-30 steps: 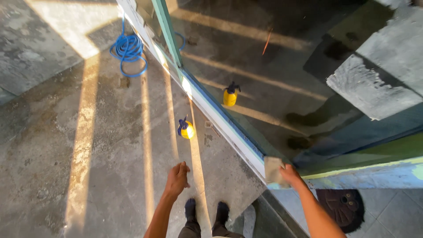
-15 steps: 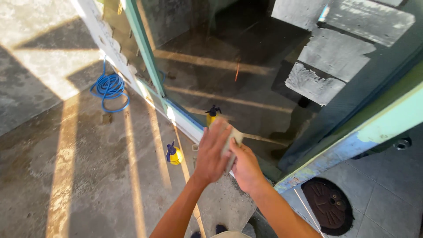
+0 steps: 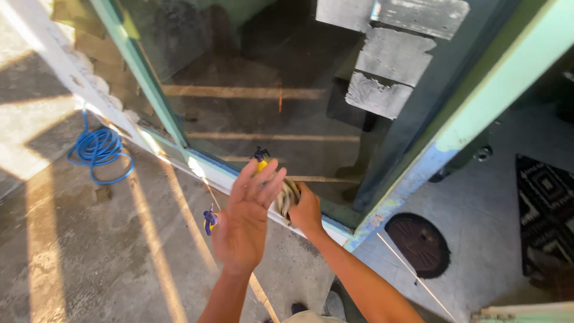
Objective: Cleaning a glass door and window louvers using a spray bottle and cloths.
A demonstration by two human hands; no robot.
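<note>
My right hand (image 3: 306,209) grips a small pale folded cloth (image 3: 288,195) in front of the lower part of a large glass pane (image 3: 257,101). My left hand (image 3: 246,218) is raised flat beside it, fingers spread, its fingertips touching the cloth. A yellow spray bottle with a blue top (image 3: 210,219) stands on the concrete floor just left of my left hand, partly hidden by it. Its reflection (image 3: 259,158) shows in the glass above my fingers.
A green and white frame (image 3: 143,72) borders the glass. A coiled blue hose (image 3: 98,149) lies on the concrete at left. To the right is a tiled floor with a round dark drain cover (image 3: 418,242) and a patterned black mat (image 3: 547,203).
The view has tilted up along the glass. My left hand lifted from my side to meet the cloth; my right hand carried the cloth from the frame's low corner up and left.
</note>
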